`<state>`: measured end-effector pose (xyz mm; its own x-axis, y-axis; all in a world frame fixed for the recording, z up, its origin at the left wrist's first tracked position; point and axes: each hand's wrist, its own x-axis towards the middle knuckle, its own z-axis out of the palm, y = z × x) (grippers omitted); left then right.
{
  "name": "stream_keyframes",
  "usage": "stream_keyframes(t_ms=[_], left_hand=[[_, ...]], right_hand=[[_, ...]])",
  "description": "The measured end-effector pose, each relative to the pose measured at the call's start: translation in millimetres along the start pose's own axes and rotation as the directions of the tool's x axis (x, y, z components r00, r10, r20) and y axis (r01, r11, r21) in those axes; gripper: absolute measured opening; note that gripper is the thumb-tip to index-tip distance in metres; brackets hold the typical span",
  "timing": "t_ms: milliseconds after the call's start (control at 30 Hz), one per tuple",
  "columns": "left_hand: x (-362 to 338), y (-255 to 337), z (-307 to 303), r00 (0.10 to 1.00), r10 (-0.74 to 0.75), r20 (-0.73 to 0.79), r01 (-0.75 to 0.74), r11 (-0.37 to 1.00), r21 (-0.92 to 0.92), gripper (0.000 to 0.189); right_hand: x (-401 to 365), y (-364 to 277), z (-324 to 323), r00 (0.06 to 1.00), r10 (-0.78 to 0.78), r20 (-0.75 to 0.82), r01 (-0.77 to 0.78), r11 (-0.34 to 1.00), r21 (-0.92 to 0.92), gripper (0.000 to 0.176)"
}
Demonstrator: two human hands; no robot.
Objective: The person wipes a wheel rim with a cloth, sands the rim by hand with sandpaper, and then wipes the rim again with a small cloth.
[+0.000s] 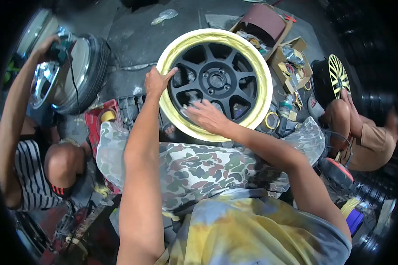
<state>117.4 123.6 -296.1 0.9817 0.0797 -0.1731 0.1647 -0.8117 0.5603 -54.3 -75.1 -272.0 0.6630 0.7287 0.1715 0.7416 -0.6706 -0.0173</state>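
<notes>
A black multi-spoke wheel rim (pixel 216 80) sits in front of my knees, its outer lip covered in yellow masking tape (pixel 262 70). My left hand (pixel 158 82) grips the rim's left edge, thumb over the taped lip and fingers hidden behind. My right hand (pixel 208 117) lies over the lower left of the rim with its fingers stretched out, touching near the tape and the spokes. Its fingertips are slightly blurred. Something whitish shows blurred beside them, and I cannot make out what it is.
At upper right stand cardboard boxes (pixel 292 62) of tape rolls and supplies, beside a brown abrasive roll (pixel 263 22). On the left a person's hand (pixel 46 47) holds a power tool by a tyred wheel (pixel 90 73). Another person at right handles a yellow-spoked rim (pixel 337 73).
</notes>
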Motion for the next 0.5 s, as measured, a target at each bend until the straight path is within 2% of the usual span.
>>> stream_keyframes(t_ms=[33,100,133,167,233,267,333,400,433,500], left_hand=[[-1,1,0,1.000,-0.003,-0.006,0.003,1.000,0.008,0.085],[0,0,1,1.000,0.008,-0.006,-0.008,1.000,-0.004,0.085],[-1,1,2,1.000,0.001,-0.012,-0.001,1.000,0.010,0.085],[0,1,2,1.000,0.022,-0.007,-0.021,1.000,0.015,0.085],[1,-1,3,1.000,-0.026,0.000,0.026,1.000,-0.013,0.084],[1,-4,4,1.000,0.001,0.008,-0.001,1.000,-0.020,0.085],[-1,0,1,1.000,-0.020,-0.004,0.020,1.000,0.018,0.087],[-1,1,1,1.000,-0.025,-0.002,0.025,0.998,0.060,0.089],[-1,0,0,1.000,-0.025,-0.001,0.025,0.998,0.063,0.089],[-2,2,1,0.999,-0.040,-0.008,0.040,0.998,0.040,0.088]], right_hand=[[16,-2,8,0.996,0.079,-0.031,-0.078,0.997,0.030,0.038],[42,-4,10,0.978,0.205,0.035,-0.208,0.973,0.103,0.033],[46,-1,6,0.955,0.279,0.098,-0.295,0.920,0.257,0.030],[41,0,2,0.950,0.299,0.089,-0.312,0.916,0.252,0.030],[10,2,-5,0.888,0.417,0.193,-0.453,0.722,0.523,0.030],[-8,5,-35,0.859,0.397,0.324,-0.512,0.643,0.569,0.030],[-62,12,-33,0.891,0.381,0.247,-0.449,0.653,0.610,0.032],[-85,16,-52,0.793,0.407,0.453,-0.604,0.624,0.496,0.029],[-84,14,-48,0.793,0.406,0.453,-0.604,0.622,0.498,0.029],[-85,11,-32,0.659,0.393,0.641,-0.687,0.661,0.300,0.025]])
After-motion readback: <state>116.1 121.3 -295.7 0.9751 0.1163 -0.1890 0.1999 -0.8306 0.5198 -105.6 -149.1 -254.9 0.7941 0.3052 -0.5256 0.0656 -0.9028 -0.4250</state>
